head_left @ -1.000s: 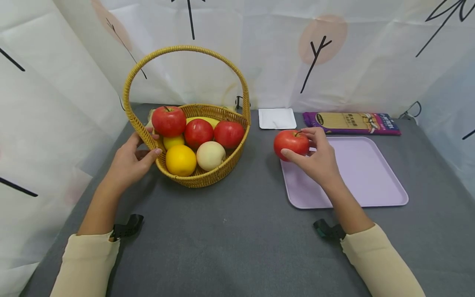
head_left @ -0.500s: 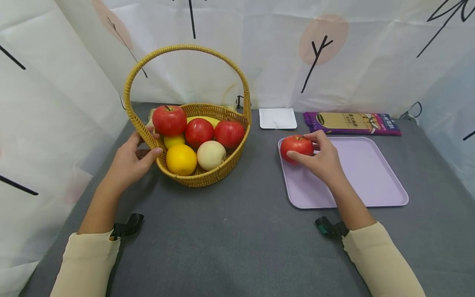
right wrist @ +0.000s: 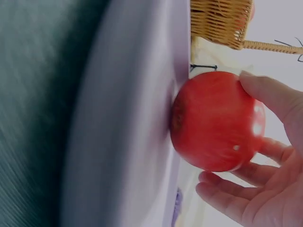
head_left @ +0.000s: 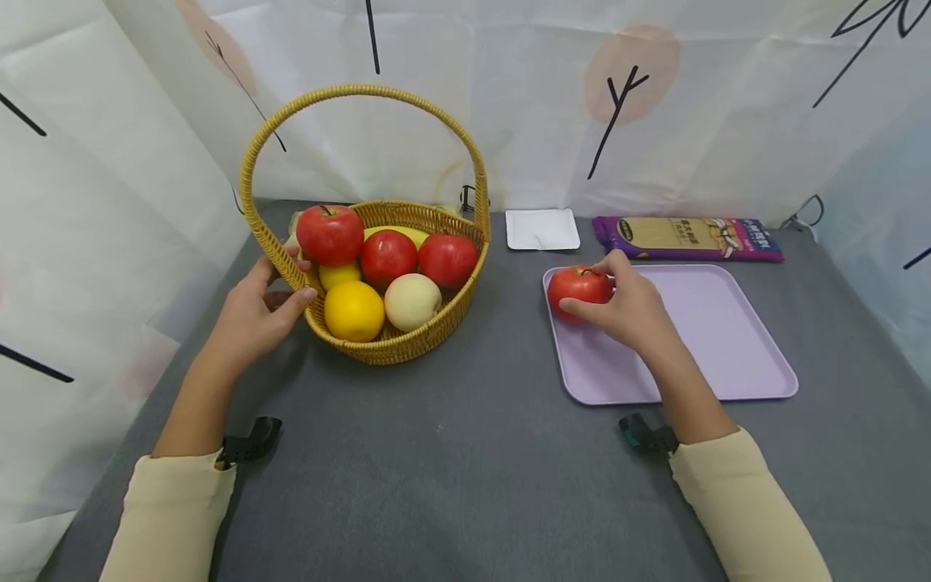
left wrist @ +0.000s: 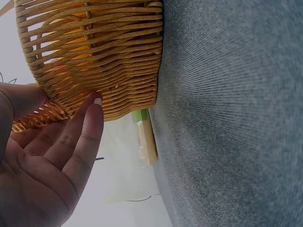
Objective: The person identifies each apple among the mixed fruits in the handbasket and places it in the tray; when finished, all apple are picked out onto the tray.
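A red apple [head_left: 576, 289] sits at the far left corner of the lilac tray [head_left: 727, 339], held between the thumb and fingers of my right hand [head_left: 633, 311]. In the right wrist view the apple [right wrist: 218, 122] appears to touch the tray's surface. At the left, my left hand [head_left: 254, 315] grips the side of a wicker basket [head_left: 396, 349] where its tall handle begins. Its thumb lies on the rim and its fingers go behind the weave. Inside are several fruits: red apples [head_left: 330, 234], an orange [head_left: 354, 311], a pale round fruit [head_left: 412, 302] and something yellow, partly hidden.
Behind the tray lies a purple noodle packet [head_left: 687, 238]. A small white square packet [head_left: 542, 229] is beside it. White patterned cloth [head_left: 538, 105] closes off the back and sides of the grey tabletop [head_left: 436, 469]. The basket's handle arches high.
My right hand has moved the apple slightly right and down onto the tray's corner, where it stays held. The left hand keeps its place on the basket.
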Demonstrator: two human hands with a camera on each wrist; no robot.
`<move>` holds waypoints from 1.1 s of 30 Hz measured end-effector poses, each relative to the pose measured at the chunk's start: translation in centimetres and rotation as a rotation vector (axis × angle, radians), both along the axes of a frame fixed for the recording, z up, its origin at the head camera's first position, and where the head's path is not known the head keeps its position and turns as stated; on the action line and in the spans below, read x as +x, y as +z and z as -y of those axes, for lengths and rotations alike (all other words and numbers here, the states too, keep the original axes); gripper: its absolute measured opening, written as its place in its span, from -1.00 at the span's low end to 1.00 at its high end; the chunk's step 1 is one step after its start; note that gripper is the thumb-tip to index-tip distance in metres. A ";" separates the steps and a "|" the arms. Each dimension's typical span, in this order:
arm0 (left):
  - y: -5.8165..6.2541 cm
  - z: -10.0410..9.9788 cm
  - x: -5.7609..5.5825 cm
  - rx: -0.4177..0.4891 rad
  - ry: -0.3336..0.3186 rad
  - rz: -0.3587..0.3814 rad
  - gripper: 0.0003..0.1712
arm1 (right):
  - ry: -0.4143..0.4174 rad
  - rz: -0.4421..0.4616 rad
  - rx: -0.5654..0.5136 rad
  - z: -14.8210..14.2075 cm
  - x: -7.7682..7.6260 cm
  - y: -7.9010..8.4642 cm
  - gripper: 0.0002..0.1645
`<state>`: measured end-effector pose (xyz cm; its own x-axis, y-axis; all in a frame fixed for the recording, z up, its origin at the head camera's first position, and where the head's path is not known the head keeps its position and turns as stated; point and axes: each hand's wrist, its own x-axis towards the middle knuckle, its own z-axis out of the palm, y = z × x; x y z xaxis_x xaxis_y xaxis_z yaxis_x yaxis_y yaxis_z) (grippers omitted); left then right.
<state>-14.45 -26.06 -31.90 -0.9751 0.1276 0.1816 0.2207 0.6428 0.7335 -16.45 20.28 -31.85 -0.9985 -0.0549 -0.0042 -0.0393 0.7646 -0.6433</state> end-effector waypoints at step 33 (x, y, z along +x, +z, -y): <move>0.0 0.1 -0.1 0.013 0.000 -0.006 -0.28 | 0.026 -0.289 0.175 1.0 -0.4 -1.2 -0.46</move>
